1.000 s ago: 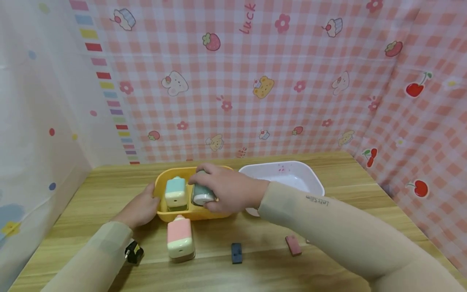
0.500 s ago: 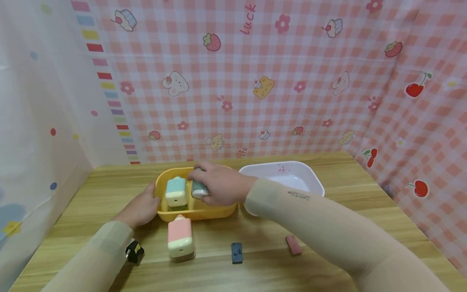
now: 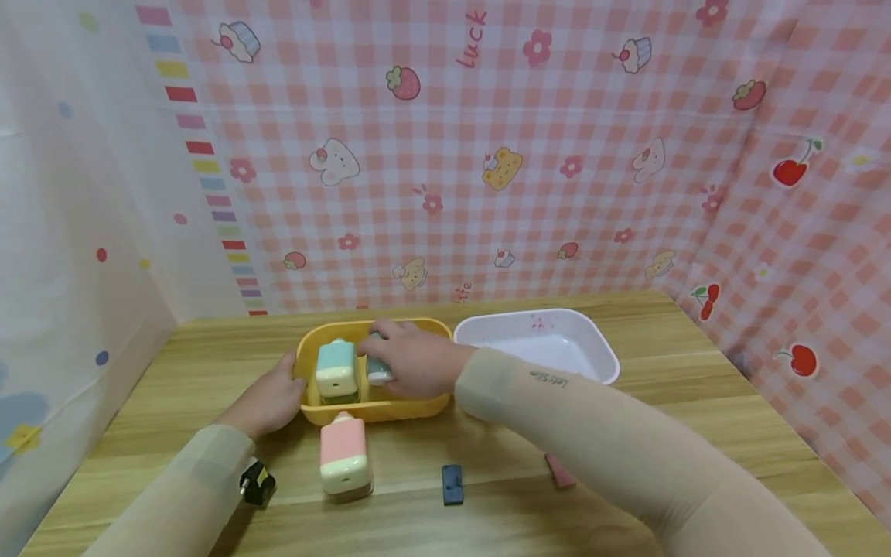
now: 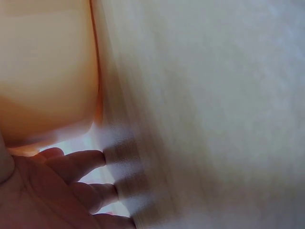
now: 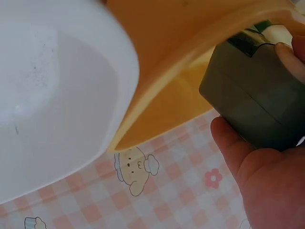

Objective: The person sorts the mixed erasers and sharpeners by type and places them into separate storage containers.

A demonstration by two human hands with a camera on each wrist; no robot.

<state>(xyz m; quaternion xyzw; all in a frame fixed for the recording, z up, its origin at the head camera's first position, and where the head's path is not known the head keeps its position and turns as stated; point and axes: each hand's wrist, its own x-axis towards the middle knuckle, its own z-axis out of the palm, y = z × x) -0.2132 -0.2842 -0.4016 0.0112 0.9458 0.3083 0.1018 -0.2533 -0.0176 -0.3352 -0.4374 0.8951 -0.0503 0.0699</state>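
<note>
In the head view my right hand [image 3: 421, 360] grips a grey-green and white pencil sharpener [image 3: 378, 371] inside the yellow basin [image 3: 411, 410]. The right wrist view shows the sharpener's dark green body [image 5: 252, 95] between thumb and fingers, overlapping the basin's rim. A teal and cream sharpener [image 3: 337, 370] stands in the basin's left half. My left hand [image 3: 273, 396] lies against the basin's left end; in the left wrist view its fingers [image 4: 78, 162] stretch out near the tabletop, beside the basin wall [image 4: 47, 71]. A pink and cream sharpener [image 3: 344, 456] stands on the table just before the basin.
A white basin [image 3: 592, 348] stands right of the yellow one, partly behind my right sleeve. Nearer me lie a small dark blue block [image 3: 452, 484], a pink block [image 3: 559, 472] partly covered by the sleeve, and a black plug-like piece [image 3: 257, 483] with a metal prong beside my left sleeve.
My right hand, with the grey-green sharpener in its grip, has shifted slightly left and the sharpener sits deeper in the yellow basin. The left hand has stayed at the basin's end.
</note>
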